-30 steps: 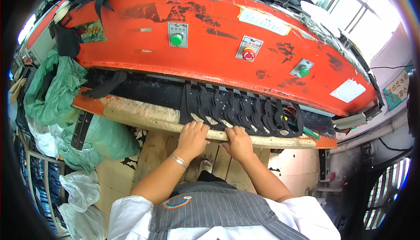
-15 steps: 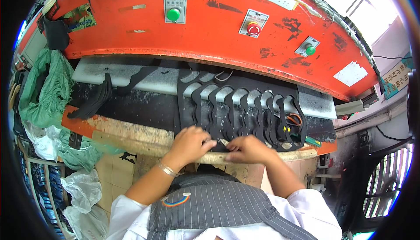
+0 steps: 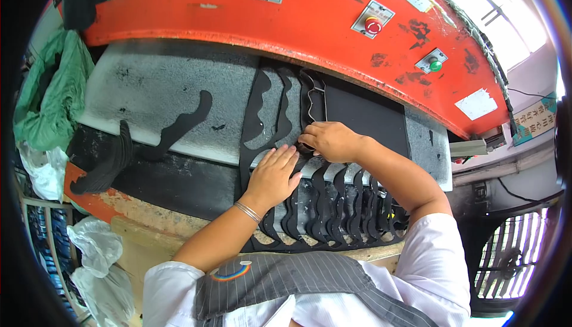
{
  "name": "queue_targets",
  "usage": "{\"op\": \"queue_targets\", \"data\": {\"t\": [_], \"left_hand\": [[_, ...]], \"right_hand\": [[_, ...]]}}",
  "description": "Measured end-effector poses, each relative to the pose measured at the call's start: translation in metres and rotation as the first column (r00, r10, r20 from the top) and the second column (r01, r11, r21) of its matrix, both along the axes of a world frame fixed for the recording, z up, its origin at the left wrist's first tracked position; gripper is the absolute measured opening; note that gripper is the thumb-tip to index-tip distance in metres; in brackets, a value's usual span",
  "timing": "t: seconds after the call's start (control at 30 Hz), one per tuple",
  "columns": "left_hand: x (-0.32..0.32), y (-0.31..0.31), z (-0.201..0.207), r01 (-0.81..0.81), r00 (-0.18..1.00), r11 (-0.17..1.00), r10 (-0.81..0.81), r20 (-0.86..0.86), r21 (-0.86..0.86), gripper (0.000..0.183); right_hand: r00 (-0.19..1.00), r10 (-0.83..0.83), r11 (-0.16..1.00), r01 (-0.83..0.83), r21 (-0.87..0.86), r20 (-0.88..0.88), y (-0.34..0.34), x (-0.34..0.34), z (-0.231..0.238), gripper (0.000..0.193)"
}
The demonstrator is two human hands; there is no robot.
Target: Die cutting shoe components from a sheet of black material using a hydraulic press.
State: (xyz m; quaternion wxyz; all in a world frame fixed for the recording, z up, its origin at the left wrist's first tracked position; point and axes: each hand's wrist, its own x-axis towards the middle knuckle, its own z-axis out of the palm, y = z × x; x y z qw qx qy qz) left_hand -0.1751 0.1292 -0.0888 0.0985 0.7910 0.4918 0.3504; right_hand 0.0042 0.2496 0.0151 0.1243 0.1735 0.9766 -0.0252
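Observation:
A black sheet with wavy cut-outs lies over the pale board, its cut part hanging toward me in wavy strips. On it stands a narrow wavy metal cutting die, just right of the cut-outs. My right hand is closed on the die's near end, fingers curled down and partly hidden. Beside it, my left hand lies flat on the sheet, fingers stretched out and holding nothing. A single wavy black piece rests farther left, near a stack of similar pieces.
The red machine beam spans the far side, carrying green buttons and a red one. Below it lies the pale cutting board. A worn wooden edge runs in front of me. Green sacking and plastic bags are at the left.
Both hands have moved from the sheet's near edge to farther in. The right hand has taken hold of the die; the left now lies flat. The sheet sits nearer, and the view has shifted.

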Motion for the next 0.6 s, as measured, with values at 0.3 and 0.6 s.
{"op": "queue_targets", "data": {"t": [0.3, 0.6], "left_hand": [[-0.003, 0.004, -0.011, -0.009, 0.999, 1.0, 0.009, 0.032, 0.026, 0.048], [0.005, 0.012, 0.016, 0.033, 0.997, 0.998, -0.03, 0.071, -0.048, 0.049]], "right_hand": [[0.913, -0.394, 0.892, 0.353, -0.282, -0.106, 0.01, 0.04, 0.07, 0.045], [0.232, -0.68, 0.725, 0.354, -0.591, -0.695, -0.144, 0.107, 0.064, 0.049]]}}
